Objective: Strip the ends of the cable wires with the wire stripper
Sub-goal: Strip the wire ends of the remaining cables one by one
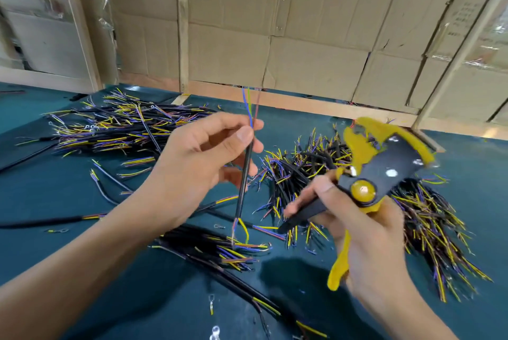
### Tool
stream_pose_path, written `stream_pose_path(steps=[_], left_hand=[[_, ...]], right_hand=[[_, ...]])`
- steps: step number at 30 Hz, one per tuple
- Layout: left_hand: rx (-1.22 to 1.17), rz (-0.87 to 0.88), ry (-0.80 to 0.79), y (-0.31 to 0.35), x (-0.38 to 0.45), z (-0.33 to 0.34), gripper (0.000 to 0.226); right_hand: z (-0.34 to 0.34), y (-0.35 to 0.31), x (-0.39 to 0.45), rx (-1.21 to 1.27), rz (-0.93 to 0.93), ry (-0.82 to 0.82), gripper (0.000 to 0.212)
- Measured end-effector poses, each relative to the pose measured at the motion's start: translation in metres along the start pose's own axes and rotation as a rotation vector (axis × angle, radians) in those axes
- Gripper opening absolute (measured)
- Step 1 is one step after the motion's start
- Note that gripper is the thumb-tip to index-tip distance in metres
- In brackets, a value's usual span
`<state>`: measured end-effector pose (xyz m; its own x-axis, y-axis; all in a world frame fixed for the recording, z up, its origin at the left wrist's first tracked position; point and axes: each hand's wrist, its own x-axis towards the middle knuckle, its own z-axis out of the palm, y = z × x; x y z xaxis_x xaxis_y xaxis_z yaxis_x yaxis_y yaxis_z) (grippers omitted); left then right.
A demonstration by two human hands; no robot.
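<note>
My left hand (203,158) pinches a short black cable (243,183) held upright above the table. Thin blue, green and red wires (251,104) stick up from the cable's top past my fingertips. More coloured wires hang from its lower end. My right hand (365,232) grips the handles of a yellow and black wire stripper (382,164). The stripper's yellow jaws point up and to the left, a little to the right of the cable and apart from it.
Heaps of cut black cables with coloured wire ends lie on the dark green table (41,202): one at the back left (121,125), one at the right (428,216), one near the front (225,251). A cardboard wall (302,37) closes the back.
</note>
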<state>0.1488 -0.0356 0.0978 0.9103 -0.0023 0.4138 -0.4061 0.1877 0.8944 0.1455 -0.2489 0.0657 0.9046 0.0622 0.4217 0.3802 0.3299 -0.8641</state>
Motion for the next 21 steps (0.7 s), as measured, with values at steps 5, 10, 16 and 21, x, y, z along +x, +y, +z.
stream_pose_path(steps=[5, 10, 16, 21], left_hand=[[-0.137, -0.142, -0.185, 0.0, -0.006, 0.007, 0.025], [-0.015, -0.27, -0.393, 0.0, -0.013, 0.009, 0.008], [0.026, -0.378, -0.508, -0.006, -0.017, 0.014, 0.008], [-0.078, -0.334, -0.322, -0.011, -0.015, 0.018, 0.009]], right_hand=[[0.005, 0.004, -0.001, -0.034, 0.087, 0.038, 0.012], [0.002, -0.005, 0.006, 0.088, 0.119, 0.021, 0.039], [-0.002, -0.007, 0.008, 0.058, 0.108, -0.005, 0.032], [0.0, -0.004, 0.007, 0.028, 0.065, 0.029, 0.026]])
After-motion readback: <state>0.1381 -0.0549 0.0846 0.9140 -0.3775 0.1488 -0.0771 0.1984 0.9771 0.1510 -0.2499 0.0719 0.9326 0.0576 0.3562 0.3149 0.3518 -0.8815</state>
